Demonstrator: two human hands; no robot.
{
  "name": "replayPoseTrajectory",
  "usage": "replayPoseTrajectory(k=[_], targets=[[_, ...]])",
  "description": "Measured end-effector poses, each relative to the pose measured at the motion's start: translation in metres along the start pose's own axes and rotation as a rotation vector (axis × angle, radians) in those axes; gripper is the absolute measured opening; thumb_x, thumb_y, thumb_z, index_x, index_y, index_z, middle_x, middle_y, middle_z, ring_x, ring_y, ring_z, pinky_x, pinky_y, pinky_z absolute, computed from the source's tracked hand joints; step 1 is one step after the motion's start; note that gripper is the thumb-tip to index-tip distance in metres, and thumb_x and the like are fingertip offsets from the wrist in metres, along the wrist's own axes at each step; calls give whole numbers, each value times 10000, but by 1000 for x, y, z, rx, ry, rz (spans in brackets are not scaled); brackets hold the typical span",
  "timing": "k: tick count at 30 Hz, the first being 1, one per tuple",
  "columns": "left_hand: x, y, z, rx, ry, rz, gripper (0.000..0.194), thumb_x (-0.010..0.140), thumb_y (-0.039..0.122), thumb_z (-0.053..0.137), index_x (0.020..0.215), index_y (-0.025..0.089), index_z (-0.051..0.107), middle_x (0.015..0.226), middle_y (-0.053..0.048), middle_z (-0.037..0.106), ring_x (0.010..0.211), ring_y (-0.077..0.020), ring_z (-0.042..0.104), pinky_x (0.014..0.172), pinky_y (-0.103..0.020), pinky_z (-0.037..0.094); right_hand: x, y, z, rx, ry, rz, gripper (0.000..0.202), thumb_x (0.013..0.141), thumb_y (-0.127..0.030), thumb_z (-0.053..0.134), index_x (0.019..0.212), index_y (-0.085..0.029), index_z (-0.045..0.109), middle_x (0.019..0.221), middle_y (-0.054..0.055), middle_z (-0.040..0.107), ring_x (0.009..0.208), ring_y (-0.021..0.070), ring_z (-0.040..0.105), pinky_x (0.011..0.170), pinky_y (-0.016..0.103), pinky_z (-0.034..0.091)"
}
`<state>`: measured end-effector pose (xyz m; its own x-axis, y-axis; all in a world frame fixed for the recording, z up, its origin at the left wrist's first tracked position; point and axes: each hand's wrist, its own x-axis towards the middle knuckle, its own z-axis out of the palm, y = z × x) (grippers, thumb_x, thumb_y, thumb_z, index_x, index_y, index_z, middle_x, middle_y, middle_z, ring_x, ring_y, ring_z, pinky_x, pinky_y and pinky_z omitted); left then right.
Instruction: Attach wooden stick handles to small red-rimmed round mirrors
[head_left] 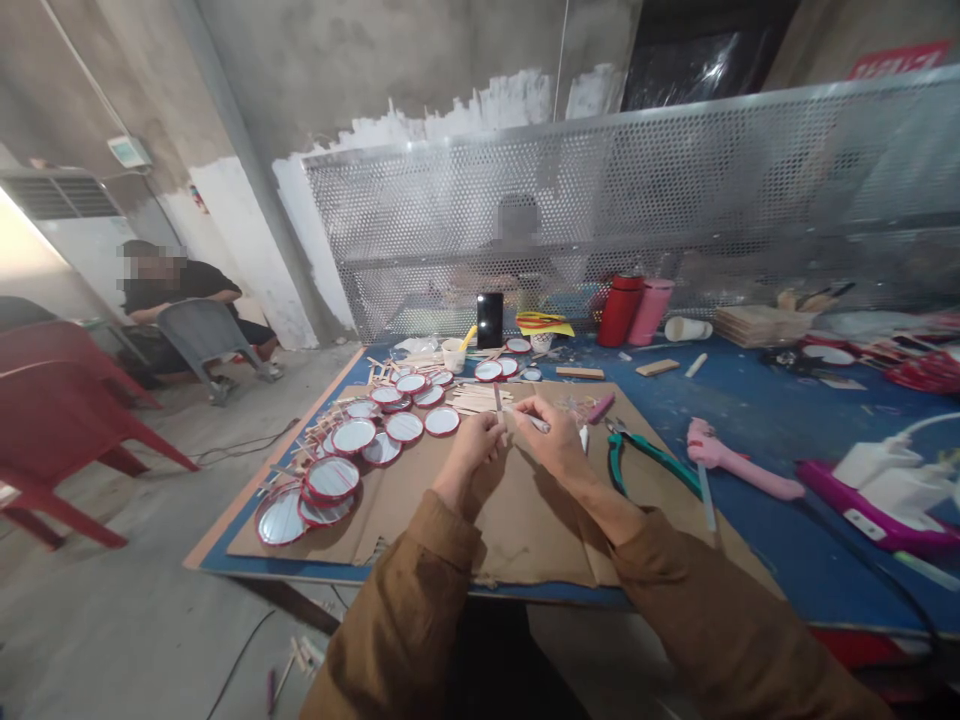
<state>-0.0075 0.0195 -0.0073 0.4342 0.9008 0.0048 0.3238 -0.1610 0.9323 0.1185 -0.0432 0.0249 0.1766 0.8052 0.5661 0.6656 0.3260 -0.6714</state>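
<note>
Left hand [480,448], above the cardboard [540,535] on the tabletop [757,415], pinches one thin strip [497,398]; strip protrudes beyond its grip, long axis toward the cardboard's far edge. Right hand [553,432] pinches one white pen-like tool [531,418], tip leftward, near strip. One pliers [615,463] at cardboard's right edge; round mirrors [405,428] over its left side overlap, count uncertain.

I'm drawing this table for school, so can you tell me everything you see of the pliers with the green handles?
The pliers have two long, bluish-green handles that look like plastic or rubber, and a short, dark head that looks like metal. They lie on the brown cardboard, to the right of the person's right hand. The handles are spread apart, and the head points away from the person. No hand touches them. The jaws are too small to make out.
</note>
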Motion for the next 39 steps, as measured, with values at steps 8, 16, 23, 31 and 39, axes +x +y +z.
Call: replayPoseTrajectory(k=[8, 16, 23, 31, 39], targets=[[0, 2, 0, -3, -10, 11, 184, 812, 216, 453, 633, 171, 457, 438, 62, 441, 345, -51, 412, 347, -143, 282, 1, -1, -2, -10, 32, -18, 144, 788, -285, 498, 748, -197, 606, 684, 6, 650, 618, 140, 571, 612, 224, 398], [0, 0, 0, -38, -18, 3, 187, 819, 224, 461, 641, 166, 471, 449, 52, 459, 347, -45, 412, 345, -138, 278, 1, 2, 0, 9, -66, -27, 147, 795, -282, 476, 764, -196, 591, 698, 0, 640, 638, 138, 574, 607, 222, 399], [1, -3, 0, -41, -23, -2, 184, 824, 244, 465, 659, 165, 482, 446, 52, 459, 350, -50, 412, 344, -139, 282, 1, 2, 1, 23, -60, -41, 124, 798, -271, 483, 782, -201, 584, 745, 6, 650, 694, 150, 594, 648, 233, 410], [-2, 1, -1, -30, -26, 5, 190, 819, 217, 460, 636, 166, 471, 452, 50, 451, 346, -43, 403, 339, -136, 276, 1, 2, 0, 39, -58, -44, 125, 798, -264, 476, 782, -202, 584, 758, 12, 654, 711, 155, 600, 662, 238, 418], [-2, 4, -2, -34, -33, -6, 182, 816, 194, 456, 636, 167, 467, 444, 52, 445, 348, -46, 402, 345, -143, 283, 0, -1, 0, 60, -83, -47, 141, 799, -288, 477, 798, -203, 590, 766, 18, 656, 711, 160, 595, 662, 242, 419]])
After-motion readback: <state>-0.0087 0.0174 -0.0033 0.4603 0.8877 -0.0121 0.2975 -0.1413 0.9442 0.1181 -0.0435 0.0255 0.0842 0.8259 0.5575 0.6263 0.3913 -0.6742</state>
